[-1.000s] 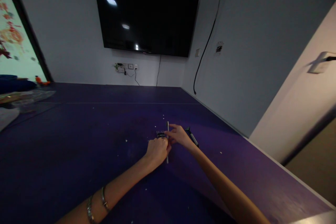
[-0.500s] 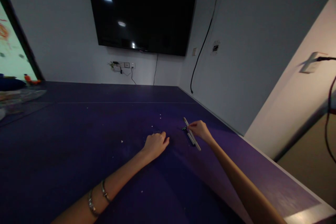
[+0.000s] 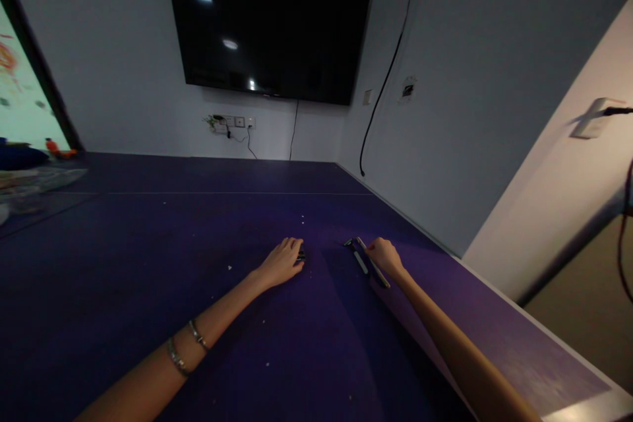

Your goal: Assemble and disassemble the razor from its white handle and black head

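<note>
At four o'clock from the view's middle, the right hand [image 3: 386,257] bunches its fingertips at a slim pale stick [image 3: 380,273]; whether they pinch it or only rest cannot be told. Half a second ago the stick lay across the line of the dark-headed tool [image 3: 361,260]; now it runs just beside it, the tool at the hand's nine o'clock, so the two form a pair. At seven o'clock, the left hand [image 3: 283,264], flatter before, arches its thumb and fingers around a small dark block [image 3: 301,255] showing at its two o'clock; its grip is unclear. Farther out, white flecks dot the purple tabletop [image 3: 148,277]; a wall screen [image 3: 271,26] hangs toward eleven.
</note>
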`<action>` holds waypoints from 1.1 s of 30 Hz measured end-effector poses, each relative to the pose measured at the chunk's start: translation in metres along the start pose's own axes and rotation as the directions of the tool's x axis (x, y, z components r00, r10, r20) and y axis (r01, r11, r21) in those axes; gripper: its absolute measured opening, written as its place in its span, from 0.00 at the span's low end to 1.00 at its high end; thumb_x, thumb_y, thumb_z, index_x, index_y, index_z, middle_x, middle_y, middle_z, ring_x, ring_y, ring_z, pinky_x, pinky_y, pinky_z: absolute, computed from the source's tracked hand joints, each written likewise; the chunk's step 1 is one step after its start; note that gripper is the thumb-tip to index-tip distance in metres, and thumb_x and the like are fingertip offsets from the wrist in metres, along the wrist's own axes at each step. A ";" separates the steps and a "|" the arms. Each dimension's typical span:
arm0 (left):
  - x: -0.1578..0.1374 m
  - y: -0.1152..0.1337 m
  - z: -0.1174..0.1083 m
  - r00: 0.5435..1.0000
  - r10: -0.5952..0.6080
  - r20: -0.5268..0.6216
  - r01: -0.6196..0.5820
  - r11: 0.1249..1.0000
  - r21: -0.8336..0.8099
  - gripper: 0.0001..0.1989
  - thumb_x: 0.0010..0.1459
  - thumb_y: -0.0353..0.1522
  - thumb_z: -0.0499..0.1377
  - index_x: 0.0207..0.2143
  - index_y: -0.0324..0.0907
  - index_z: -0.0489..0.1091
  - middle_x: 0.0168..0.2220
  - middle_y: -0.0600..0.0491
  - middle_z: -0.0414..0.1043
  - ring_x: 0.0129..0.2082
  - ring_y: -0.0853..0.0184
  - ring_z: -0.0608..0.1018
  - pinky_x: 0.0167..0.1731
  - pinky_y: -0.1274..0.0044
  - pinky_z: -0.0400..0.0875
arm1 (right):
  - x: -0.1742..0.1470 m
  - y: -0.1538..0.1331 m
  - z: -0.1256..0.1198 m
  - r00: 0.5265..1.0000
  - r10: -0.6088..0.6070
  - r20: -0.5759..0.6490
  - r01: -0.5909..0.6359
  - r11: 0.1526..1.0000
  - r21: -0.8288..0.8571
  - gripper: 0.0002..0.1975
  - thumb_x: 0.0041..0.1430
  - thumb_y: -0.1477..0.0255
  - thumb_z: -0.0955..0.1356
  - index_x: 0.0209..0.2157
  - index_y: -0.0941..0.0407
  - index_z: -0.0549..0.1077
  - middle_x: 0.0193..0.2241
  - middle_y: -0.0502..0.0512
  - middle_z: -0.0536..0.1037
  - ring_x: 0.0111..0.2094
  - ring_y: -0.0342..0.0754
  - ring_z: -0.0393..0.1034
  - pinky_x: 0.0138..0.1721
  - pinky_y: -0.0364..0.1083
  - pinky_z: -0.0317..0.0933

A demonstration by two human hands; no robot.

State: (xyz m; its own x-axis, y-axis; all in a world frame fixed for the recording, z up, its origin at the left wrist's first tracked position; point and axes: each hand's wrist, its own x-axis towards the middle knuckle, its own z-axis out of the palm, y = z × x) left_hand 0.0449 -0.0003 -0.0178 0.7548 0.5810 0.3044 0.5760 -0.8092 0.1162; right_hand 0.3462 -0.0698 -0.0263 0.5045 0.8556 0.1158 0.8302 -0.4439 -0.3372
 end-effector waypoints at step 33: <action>0.001 0.016 -0.002 1.000 0.024 -0.005 -0.024 0.944 -0.329 0.32 0.49 0.30 0.57 0.56 0.39 0.49 0.54 0.44 0.60 0.52 0.62 0.66 0.52 0.72 0.59 | -0.034 -0.041 -0.040 0.851 -0.522 0.056 0.498 0.837 0.228 0.20 0.52 0.59 0.66 0.43 0.55 0.74 0.42 0.58 0.74 0.43 0.50 0.68 0.45 0.45 0.58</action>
State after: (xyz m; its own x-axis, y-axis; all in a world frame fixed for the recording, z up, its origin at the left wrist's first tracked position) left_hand 0.0544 -0.0127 -0.0135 0.7669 0.5611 0.3114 0.4221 -0.8066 0.4138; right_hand 0.3047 -0.0912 0.0210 -0.0175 0.9749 0.2219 0.8919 0.1155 -0.4372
